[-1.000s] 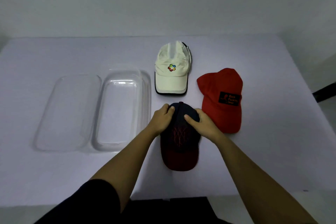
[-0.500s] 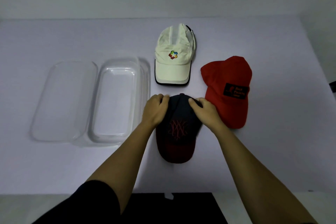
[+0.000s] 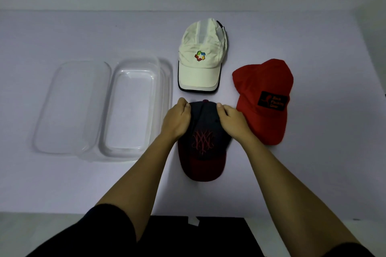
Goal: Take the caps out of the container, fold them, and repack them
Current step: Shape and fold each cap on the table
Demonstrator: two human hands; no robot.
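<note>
1. In the head view, your left hand (image 3: 177,120) and right hand (image 3: 231,120) are a little apart. Each has its fingers curled over one side of the crown of the dark cap (image 3: 203,146) and grips it.
2. The dark cap lies on the white table (image 3: 62,33) nearest to you, with its dark red brim pointing toward you.
3. The white cap (image 3: 201,58) lies just beyond your hands, brim toward you, apart from the dark cap.
4. The red cap (image 3: 263,98) lies right of the dark cap, close beside your right hand; you cannot tell whether they touch.
5. The clear container (image 3: 165,81) sits left of the dark cap with no cap inside, and its clear lid (image 3: 71,106) lies flat against its left side.
</note>
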